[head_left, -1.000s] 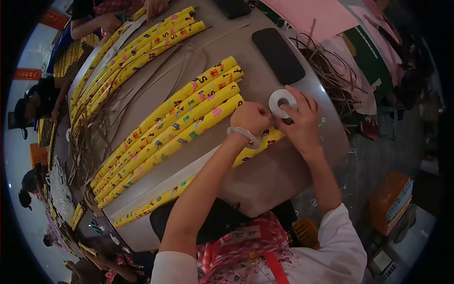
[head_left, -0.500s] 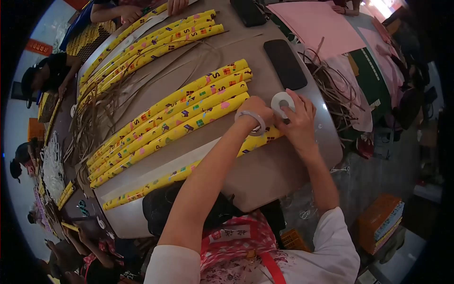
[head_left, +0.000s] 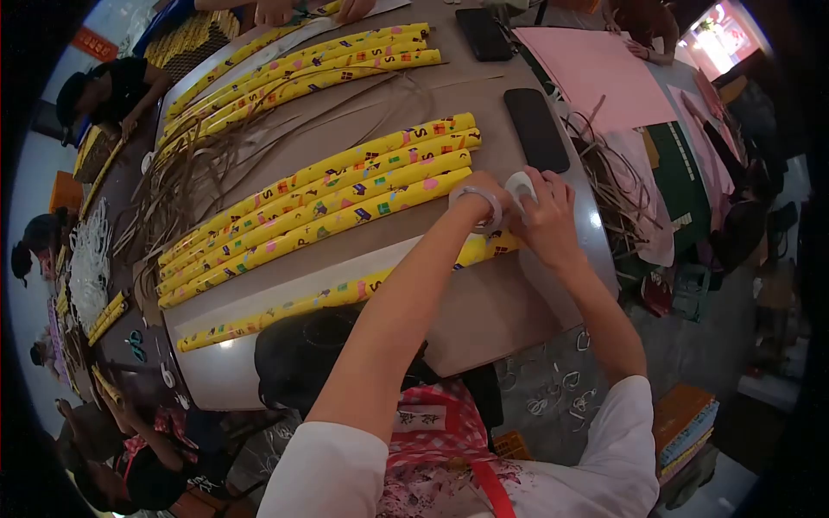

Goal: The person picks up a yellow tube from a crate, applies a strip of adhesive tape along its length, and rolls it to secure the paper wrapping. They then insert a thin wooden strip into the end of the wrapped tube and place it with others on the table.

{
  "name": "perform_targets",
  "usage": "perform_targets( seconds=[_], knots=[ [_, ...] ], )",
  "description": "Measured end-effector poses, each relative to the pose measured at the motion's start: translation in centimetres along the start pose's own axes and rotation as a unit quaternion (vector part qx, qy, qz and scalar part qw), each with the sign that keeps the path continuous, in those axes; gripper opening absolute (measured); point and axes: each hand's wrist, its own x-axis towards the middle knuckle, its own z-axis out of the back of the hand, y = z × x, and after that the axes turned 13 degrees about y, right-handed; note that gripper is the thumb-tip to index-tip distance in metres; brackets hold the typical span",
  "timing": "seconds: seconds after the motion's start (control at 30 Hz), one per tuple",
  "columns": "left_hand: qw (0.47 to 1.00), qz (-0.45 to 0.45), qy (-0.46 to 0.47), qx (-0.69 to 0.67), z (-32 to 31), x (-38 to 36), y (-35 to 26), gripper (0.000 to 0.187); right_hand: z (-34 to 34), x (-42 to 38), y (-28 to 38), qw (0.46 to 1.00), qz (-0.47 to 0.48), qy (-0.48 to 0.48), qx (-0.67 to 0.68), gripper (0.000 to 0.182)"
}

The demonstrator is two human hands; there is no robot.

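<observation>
Nearest my body lies a yellow patterned roll of wrapping paper (head_left: 324, 296), with a strip of pale backing paper (head_left: 259, 300) along its far side. My right hand (head_left: 549, 216) is closed around a white roll of tape (head_left: 519, 185), just above the right end of the paper roll. Beside it my left hand (head_left: 484, 192), with a clear bangle at the wrist, is bent closed over that same end. Its fingertips are hidden, so what they pinch cannot be seen. Several finished-looking yellow rolls (head_left: 319, 207) lie side by side beyond my left forearm.
A black phone (head_left: 535, 129) and a black case (head_left: 484, 34) lie on the table. Brown strips (head_left: 194, 173) tangle at the left. More yellow rolls (head_left: 302, 78) lie farther off, near another person's hands (head_left: 275, 10). Pink sheets (head_left: 596, 78) cover a table at right.
The view has shifted slightly. My right hand has turned the tape roll, so its ring now shows more edge-on. Both hands stay close together at the roll's right end.
</observation>
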Motion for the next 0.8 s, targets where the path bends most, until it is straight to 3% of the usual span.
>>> perform_targets(
  seconds=[0.1,0.2,0.3,0.4,0.5,0.63,0.77,0.8],
  knots=[
    [0.998,0.026,-0.023,-0.061,-0.1,-0.1,-0.1,0.029,0.6,0.4,0.0,0.999,0.03,0.0,0.012,0.032],
    [1.0,0.012,-0.009,-0.009,-0.8,2.7,0.9,0.041,3.6,1.0,0.0,0.998,0.047,-0.01,0.037,0.029],
    [0.999,-0.024,0.023,-0.01,-0.2,0.8,1.4,0.041,5.0,-0.1,-1.0,0.998,0.015,-0.018,0.057,0.026],
    [0.996,-0.056,0.037,-0.054,-0.8,1.2,1.6,0.042,5.5,-1.8,-1.8,0.96,-0.132,-0.017,0.248,0.026],
    [0.992,-0.06,0.016,-0.109,-1.3,1.2,2.0,0.032,3.2,-4.0,-3.3,0.931,-0.221,-0.024,0.291,0.026],
    [0.989,-0.039,0.019,-0.142,-1.6,1.9,2.2,0.028,0.7,-6.8,-3.6,0.969,-0.231,0.018,0.086,0.027],
    [0.977,-0.077,0.022,-0.198,-1.7,0.9,2.6,0.021,1.1,-6.5,-2.3,0.968,-0.246,0.042,0.004,0.024],
    [0.974,-0.107,0.02,-0.201,-1.8,0.6,2.7,0.023,2.1,-5.9,-1.6,0.975,-0.222,0.003,0.001,0.023]
  ],
)
